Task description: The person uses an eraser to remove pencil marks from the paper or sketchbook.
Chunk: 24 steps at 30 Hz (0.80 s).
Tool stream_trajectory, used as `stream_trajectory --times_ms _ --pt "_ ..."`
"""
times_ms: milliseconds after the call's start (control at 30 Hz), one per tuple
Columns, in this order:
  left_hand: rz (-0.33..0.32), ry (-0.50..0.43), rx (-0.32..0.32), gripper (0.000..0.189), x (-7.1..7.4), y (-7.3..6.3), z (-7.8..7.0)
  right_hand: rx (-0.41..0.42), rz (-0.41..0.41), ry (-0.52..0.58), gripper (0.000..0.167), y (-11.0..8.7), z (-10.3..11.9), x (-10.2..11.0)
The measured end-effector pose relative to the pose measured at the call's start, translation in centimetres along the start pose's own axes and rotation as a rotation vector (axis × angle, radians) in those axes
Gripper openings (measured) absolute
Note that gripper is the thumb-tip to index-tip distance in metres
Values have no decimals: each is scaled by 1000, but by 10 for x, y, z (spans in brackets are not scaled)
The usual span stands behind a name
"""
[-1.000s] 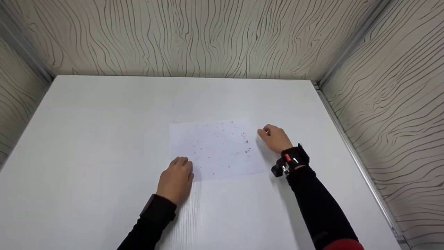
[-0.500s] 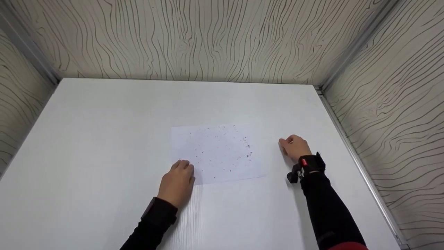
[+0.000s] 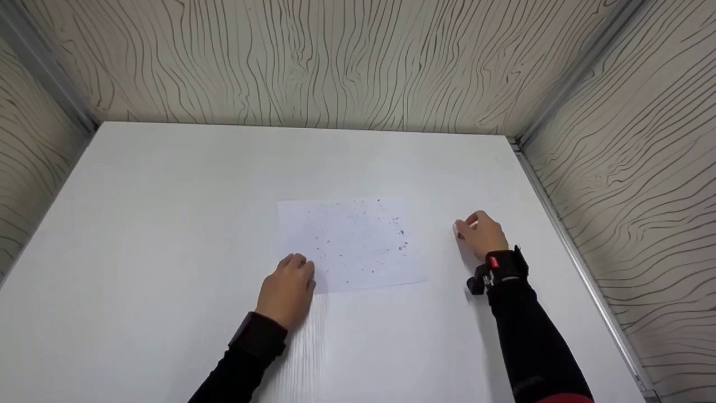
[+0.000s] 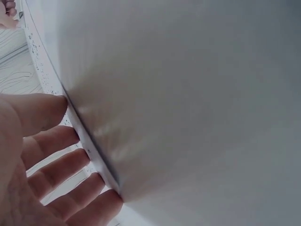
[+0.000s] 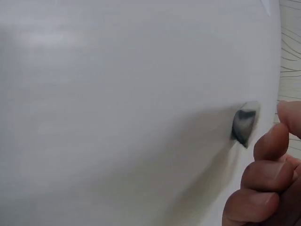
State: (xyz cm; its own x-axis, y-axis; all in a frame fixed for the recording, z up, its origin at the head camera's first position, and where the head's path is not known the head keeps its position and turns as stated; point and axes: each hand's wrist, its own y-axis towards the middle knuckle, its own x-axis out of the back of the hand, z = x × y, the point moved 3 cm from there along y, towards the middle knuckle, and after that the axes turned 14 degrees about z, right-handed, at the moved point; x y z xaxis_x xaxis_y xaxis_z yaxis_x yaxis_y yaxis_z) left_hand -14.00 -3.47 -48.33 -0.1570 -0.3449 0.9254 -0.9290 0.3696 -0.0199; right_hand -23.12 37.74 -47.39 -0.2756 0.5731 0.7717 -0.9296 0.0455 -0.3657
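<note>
A white sheet of paper (image 3: 352, 235), dotted with small dark crumbs, lies flat in mid-table. My left hand (image 3: 287, 291) rests with relaxed fingers on its near left corner; the left wrist view shows the fingertips along the paper's edge. Right of the sheet is my right hand (image 3: 484, 234), fingers loosely curled. Just beyond its fingertips sits a small white eraser (image 5: 243, 126) with a dark, smudged face. In the right wrist view a gap shows between it and the fingers.
The white table (image 3: 184, 224) is bounded by wood-grain patterned panels (image 3: 313, 61) at the back and both sides. A metal rail (image 3: 582, 271) runs along its right edge.
My right hand has moved right, away from the paper's right edge, and its thumb and forefinger have parted from the eraser. The left hand has stayed at the corner.
</note>
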Motion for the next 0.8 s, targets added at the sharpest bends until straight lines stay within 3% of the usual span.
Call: stream_trajectory --times_ms 133,267,367,433,600,800 --pt "6 -15 9 26 8 2 3 67 22 -6 35 -2 15 -7" --pt "-27 -33 35 33 22 7 9 109 104 -41 31 -10 31 -17" --pt "-63 -83 87 29 35 14 19 118 146 -77 29 -16 42 -23" --pt "-53 -140 145 28 41 18 28 127 152 -99 28 -19 49 -25" --pt "72 -299 291 34 46 25 47 127 150 -167 28 -24 60 -31" --pt "213 -377 320 55 41 30 59 84 125 -231 35 -28 73 -45"
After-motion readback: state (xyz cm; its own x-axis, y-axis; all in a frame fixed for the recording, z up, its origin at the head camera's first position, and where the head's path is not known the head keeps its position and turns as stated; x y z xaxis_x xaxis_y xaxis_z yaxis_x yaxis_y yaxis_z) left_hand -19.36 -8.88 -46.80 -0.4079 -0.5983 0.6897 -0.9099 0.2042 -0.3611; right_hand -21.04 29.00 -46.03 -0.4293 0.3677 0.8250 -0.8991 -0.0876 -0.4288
